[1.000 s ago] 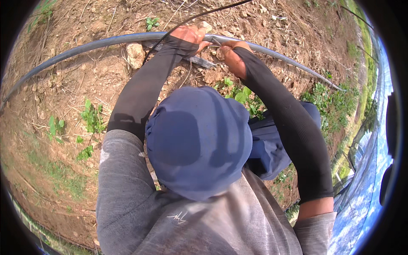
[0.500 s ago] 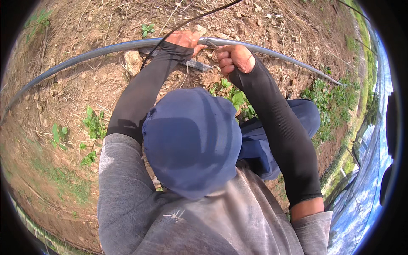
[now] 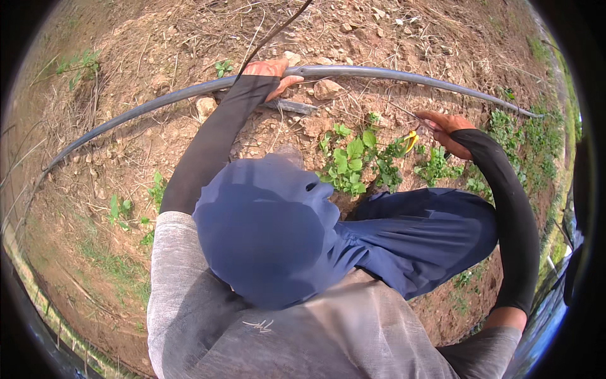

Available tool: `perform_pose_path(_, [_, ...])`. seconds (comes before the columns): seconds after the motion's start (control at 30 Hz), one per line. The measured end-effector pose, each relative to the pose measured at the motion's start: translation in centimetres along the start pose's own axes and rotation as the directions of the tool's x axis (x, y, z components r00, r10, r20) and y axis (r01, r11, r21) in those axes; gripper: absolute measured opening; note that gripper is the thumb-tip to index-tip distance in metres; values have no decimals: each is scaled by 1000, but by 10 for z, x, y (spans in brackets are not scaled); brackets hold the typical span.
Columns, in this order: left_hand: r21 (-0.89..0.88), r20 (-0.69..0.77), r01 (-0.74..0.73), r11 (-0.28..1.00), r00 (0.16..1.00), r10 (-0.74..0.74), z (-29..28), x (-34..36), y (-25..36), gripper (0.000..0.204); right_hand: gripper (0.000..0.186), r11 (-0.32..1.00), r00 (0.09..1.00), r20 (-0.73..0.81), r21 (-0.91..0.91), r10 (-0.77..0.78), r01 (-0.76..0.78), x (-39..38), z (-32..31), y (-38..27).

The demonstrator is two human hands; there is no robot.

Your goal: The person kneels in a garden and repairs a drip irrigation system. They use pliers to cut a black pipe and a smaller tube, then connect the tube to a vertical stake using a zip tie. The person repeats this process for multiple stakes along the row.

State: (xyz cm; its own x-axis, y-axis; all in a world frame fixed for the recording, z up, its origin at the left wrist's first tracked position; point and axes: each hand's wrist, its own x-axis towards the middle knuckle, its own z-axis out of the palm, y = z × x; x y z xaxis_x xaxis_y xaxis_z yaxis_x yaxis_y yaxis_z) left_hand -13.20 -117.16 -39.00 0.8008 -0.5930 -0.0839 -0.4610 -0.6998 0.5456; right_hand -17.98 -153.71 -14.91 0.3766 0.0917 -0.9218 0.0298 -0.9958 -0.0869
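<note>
The grey pipe point(image 3: 372, 72) lies in a long bow across the soil point(image 3: 435, 54). The left hand point(image 3: 273, 71) has its grip closed around it, fingers over the top and thumb on the near side. The right hand point(image 3: 449, 131), well apart from the pipe, has its grip closed on a tool point(image 3: 411, 140) with a yellow part; its full shape is hard to make out.

The pipe looks like smooth plastic: probably light for its length, springy rather than soft, hardly fragile, perhaps apt to roll or slip under dusty fingers. A full wrap, like the left hand's, is likely the surest hold. A black cable point(image 3: 278, 30) runs just beside that hand.

A pale, script-like mark point(image 3: 259, 326) shows on the grey shirt point(image 3: 379, 335); I can make out no writing on pipe or tool.
</note>
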Motion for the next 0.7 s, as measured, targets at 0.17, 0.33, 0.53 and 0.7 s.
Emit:
perform_pose_path(0.17, [-103,-235,-49,993,972,24,-61,-44,14,33,48,505,991,-25,859,-129,88,42,164,131])
perform_pose_path(0.33, [275,-400,431,860,864,-305,-48,-155,47,33,51,371,958,-234,885,-165,280,79,311,136])
perform_pose_path(0.53, [237,-366,760,605,647,-669,11,-228,82,36,49,547,793,-608,656,-24,520,68,320,115])
perform_pose_path(0.7, [213,-345,799,563,600,-721,17,-244,83,38,23,578,462,-657,750,596,322,71,370,139])
